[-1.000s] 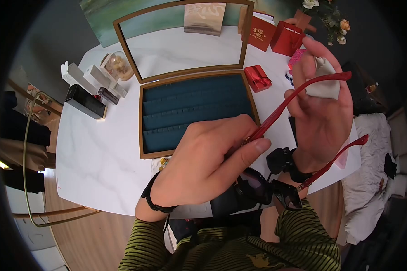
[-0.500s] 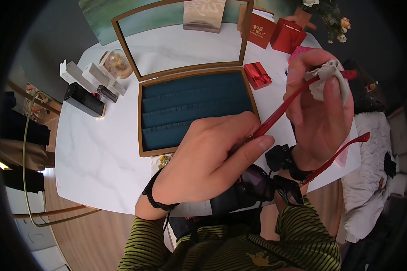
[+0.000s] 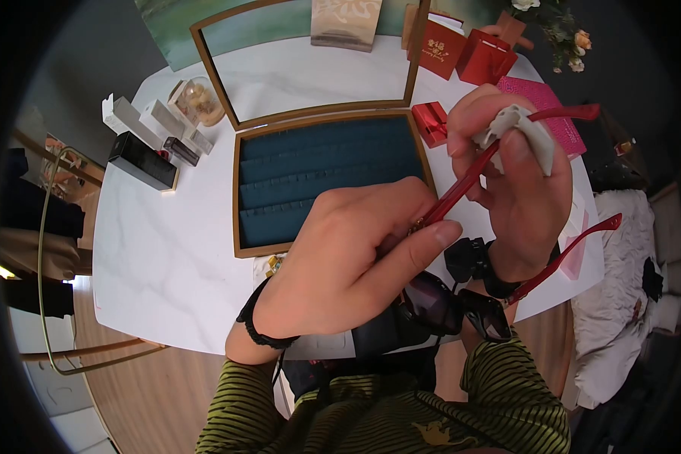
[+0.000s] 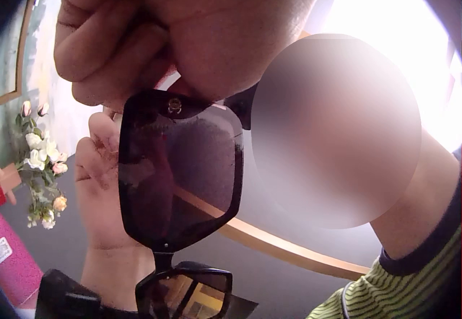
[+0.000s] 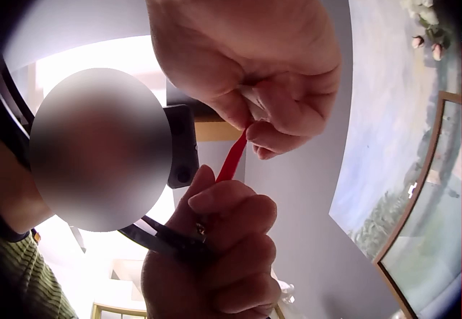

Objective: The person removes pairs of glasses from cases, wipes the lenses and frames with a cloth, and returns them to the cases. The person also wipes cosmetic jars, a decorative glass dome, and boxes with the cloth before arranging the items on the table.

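Observation:
Dark-lensed sunglasses (image 3: 433,304) with red temples hang below my left hand (image 3: 352,265), which grips them by the hinge end of one temple. My right hand (image 3: 526,174) pinches a pale cloth (image 3: 533,140) around that same temple, partway along; its red tip sticks out past the cloth. The other temple (image 3: 575,253) extends free to the right, beside my right wrist. In the left wrist view the large dark lens (image 4: 188,175) hangs under the left fingers. The right wrist view shows the red temple (image 5: 232,159) running between both hands.
Behind the hands stands a wooden display case (image 3: 237,193) with blue-green padded rows and its glass lid raised. Small boxes, including a black box (image 3: 142,161), stand at left. A red gift box (image 3: 431,123), a red bag (image 3: 486,57) and a pink box (image 3: 564,129) sit at right.
My right hand has closed the cloth around the temple, then slid it down along the temple toward my left hand. The left hand keeps its grip on the sunglasses, nearly still.

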Motion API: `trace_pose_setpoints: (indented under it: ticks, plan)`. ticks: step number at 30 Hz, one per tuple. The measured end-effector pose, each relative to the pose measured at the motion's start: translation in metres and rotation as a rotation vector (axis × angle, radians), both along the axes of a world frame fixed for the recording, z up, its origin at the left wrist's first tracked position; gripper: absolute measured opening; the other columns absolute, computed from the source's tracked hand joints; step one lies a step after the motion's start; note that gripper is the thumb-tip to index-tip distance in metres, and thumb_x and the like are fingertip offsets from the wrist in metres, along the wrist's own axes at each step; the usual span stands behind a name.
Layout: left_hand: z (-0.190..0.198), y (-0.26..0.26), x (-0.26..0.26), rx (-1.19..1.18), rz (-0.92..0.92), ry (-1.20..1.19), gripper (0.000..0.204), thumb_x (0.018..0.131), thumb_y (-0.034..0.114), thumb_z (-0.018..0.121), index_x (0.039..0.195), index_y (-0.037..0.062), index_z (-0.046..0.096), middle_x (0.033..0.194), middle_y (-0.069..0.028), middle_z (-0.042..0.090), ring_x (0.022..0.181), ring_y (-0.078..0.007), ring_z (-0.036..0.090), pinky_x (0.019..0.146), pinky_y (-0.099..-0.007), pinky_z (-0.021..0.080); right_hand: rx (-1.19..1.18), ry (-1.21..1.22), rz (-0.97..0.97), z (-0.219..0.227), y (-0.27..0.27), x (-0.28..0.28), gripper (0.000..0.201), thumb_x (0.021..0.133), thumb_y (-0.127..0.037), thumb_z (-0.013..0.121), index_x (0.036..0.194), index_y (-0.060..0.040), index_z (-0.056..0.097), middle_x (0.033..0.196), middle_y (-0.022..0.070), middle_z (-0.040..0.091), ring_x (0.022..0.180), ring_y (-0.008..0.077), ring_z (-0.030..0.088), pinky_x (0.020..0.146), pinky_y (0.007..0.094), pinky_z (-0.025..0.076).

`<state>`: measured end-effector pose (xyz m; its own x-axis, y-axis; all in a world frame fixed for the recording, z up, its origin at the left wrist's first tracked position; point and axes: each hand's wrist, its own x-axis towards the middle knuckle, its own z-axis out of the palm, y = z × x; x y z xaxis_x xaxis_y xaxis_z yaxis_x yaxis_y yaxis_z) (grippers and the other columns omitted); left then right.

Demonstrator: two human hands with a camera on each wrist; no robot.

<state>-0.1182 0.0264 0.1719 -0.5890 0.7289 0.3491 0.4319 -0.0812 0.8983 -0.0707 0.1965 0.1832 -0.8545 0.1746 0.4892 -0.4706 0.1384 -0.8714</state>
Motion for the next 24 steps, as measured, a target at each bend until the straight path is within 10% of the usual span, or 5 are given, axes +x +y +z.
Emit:
trace_pose_setpoints:
  ticks: [24]
  plan:
    - [0.003,-0.016,-0.008,0.105,0.011,0.055,0.015,0.065,0.006,0.071,0.071,-0.0039,0.061,0.058,0.0040,0.034,0.055,-0.0076,0.032,0.052,-0.0250,0.023,0.040,0.189,0.200,-0.008,-0.010,0.007,0.040,0.091,-0.037,0.058,0.086,0.0027,0.053,0.069,0.0089,0.049,0.052,0.0090,0.041,0.044,0.0227,0.029]
